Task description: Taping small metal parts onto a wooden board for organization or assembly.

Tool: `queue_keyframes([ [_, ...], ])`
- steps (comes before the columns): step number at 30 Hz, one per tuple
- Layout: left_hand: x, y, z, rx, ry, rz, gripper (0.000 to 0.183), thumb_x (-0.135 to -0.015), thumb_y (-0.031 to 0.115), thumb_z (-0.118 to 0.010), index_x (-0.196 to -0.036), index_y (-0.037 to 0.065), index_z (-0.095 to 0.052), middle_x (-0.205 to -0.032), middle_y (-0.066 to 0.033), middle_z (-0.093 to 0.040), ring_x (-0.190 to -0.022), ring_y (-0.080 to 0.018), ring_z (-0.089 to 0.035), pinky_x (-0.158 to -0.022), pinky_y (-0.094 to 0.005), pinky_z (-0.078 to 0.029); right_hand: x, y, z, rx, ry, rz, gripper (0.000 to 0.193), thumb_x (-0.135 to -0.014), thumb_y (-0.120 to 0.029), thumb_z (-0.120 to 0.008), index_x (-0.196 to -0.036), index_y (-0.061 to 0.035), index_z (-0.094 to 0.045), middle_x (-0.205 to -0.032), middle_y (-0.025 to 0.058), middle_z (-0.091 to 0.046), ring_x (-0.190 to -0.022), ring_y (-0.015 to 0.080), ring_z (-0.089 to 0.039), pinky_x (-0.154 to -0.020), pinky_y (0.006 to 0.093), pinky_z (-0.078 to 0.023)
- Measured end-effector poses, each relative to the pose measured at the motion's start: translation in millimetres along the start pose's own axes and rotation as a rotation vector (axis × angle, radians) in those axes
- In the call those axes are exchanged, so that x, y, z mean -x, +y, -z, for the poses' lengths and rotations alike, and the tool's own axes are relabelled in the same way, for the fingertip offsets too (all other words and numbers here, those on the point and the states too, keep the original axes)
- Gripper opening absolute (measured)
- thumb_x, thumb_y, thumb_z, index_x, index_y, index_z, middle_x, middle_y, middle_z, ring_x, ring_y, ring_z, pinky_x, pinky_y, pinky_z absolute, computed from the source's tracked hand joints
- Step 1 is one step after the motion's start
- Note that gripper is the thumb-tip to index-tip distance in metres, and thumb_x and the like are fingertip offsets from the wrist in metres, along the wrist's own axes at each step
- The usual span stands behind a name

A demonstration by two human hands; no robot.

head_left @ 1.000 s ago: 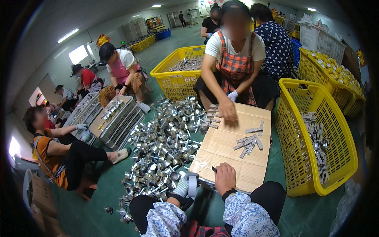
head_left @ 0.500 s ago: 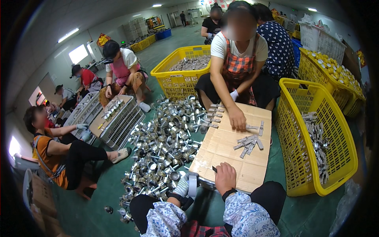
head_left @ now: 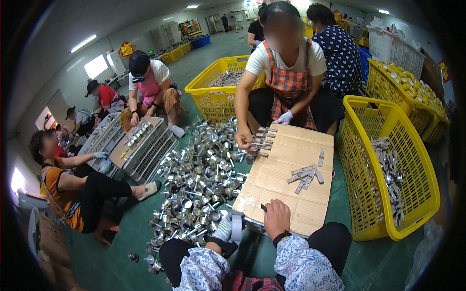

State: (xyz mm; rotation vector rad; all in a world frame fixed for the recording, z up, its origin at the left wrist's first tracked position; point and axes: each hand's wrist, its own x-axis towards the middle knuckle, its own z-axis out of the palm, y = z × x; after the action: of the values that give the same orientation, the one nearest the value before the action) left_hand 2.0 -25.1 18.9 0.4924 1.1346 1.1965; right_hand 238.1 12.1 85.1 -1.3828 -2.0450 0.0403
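Note:
My left hand (head_left: pixel 224 229), in a pale glove, is closed at the near left corner of the cardboard sheet (head_left: pixel 252 194). It grips a pale grey rounded piece (head_left: pixel 236 228), whose exact kind I cannot make out. My right hand (head_left: pixel 277 216) is bare and rests closed on the sheet's near edge. From its thumb side sticks the tip of a thin black tool (head_left: pixel 263 207); the rest is hidden in the fist. Beyond it lies a small heap of flat grey metal clips (head_left: pixel 304 177), with one single clip (head_left: pixel 321 156) apart. More clips (head_left: pixel 262 140) line the far left edge.
A co-worker in a checked apron (head_left: pixel 294 77) sits across the cardboard, one hand (head_left: pixel 243 139) at the edge clips. Metal cups with stems (head_left: pixel 199 179) are piled on the floor at left. A yellow crate (head_left: pixel 417 218) stands at right, another yellow crate (head_left: pixel 213 102) behind the pile.
The co-worker's bare hand has moved from the middle of the cardboard to the clips at its left edge, and the co-worker sits more upright. My hands have stayed put.

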Motion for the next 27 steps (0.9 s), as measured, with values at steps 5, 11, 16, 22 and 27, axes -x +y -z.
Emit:
queue_keyframes([
  [5,-2,0,9,0.029,-0.004,0.015,0.014,-0.099,0.017,-0.073,-0.109,0.009,-0.077,-0.091,-0.0071,-0.074,-0.072,-0.0198,-0.07,-0.064,-0.0336,-0.06,-1,-3,0,-0.012,0.001,0.004,0.03,-0.084,-0.013,-0.072,-0.113,-0.0088,-0.067,-0.127,0.0135,-0.066,-0.13,0.0348,-0.057,-0.112,0.0498,-0.041],
  [11,-9,-8,14,0.028,-0.106,0.001,0.021,-0.096,0.002,-0.075,-0.116,0.009,-0.075,-0.101,-0.0069,-0.077,-0.086,-0.0207,-0.075,-0.075,-0.0337,-0.064,0,3,0,0.015,-0.005,0.007,0.03,-0.085,-0.014,-0.073,-0.113,-0.0086,-0.067,-0.127,0.0138,-0.066,-0.13,0.0348,-0.057,-0.111,0.05,-0.041],
  [16,-18,-12,30,0.046,-0.118,0.032,0.021,-0.096,0.001,-0.074,-0.116,0.009,-0.075,-0.101,-0.0071,-0.077,-0.086,-0.0202,-0.075,-0.074,-0.0331,-0.064,-3,-4,1,0.014,-0.009,0.012,0.026,-0.087,-0.016,-0.07,-0.112,-0.0082,-0.068,-0.126,0.0129,-0.066,-0.13,0.0337,-0.057,-0.11,0.0491,-0.042],
  [22,-20,-13,27,0.088,-0.137,0.035,0.021,-0.096,0.001,-0.073,-0.115,0.009,-0.076,-0.101,-0.0075,-0.077,-0.086,-0.0196,-0.075,-0.074,-0.0328,-0.063,-2,-2,0,0.014,-0.008,0.008,0.027,-0.085,-0.014,-0.072,-0.111,-0.0085,-0.068,-0.126,0.0132,-0.066,-0.13,0.034,-0.057,-0.111,0.049,-0.041],
  [27,-17,-12,28,0.087,-0.133,0.025,0.02,-0.096,0.002,-0.074,-0.114,0.009,-0.076,-0.099,-0.0072,-0.077,-0.083,-0.0193,-0.074,-0.073,-0.0329,-0.064,-2,-5,0,0.012,-0.011,0.004,0.027,-0.085,-0.014,-0.072,-0.112,-0.0087,-0.067,-0.126,0.0134,-0.066,-0.13,0.034,-0.057,-0.111,0.049,-0.041],
])
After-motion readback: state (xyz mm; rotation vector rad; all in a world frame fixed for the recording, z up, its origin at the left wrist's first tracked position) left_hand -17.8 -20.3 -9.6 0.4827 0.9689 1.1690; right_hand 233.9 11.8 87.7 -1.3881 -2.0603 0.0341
